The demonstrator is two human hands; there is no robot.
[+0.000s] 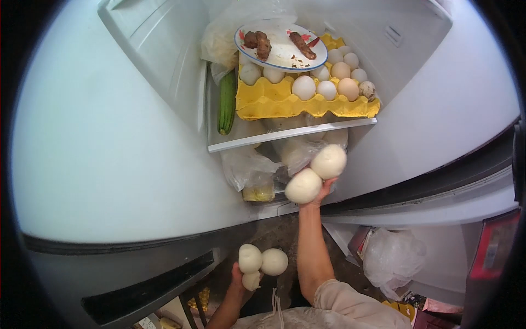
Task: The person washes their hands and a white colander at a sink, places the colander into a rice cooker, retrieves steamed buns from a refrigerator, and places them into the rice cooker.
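My right hand (327, 189) holds two round white steamed buns (304, 186) in front of the lower part of an open refrigerator, just below the front edge of its glass shelf (292, 134). Most of its fingers are hidden behind them. Lower down and nearer my body, my left hand (237, 276) grips a cluster of white buns (250, 258): two round ones and a smaller torn piece (251, 281). On the shelf, a yellow egg tray (271, 98) carries several eggs (304, 87). An oval plate (283, 43) with pieces of brown cooked food rests on top.
A green zucchini-like vegetable (226, 105) lies left of the tray. Plastic bags (246, 166) fill the compartment under the shelf, beside a wrapped yellowish item (259, 192). The open door (419, 214) stands at right, and a white plastic bag (392, 259) hangs low there.
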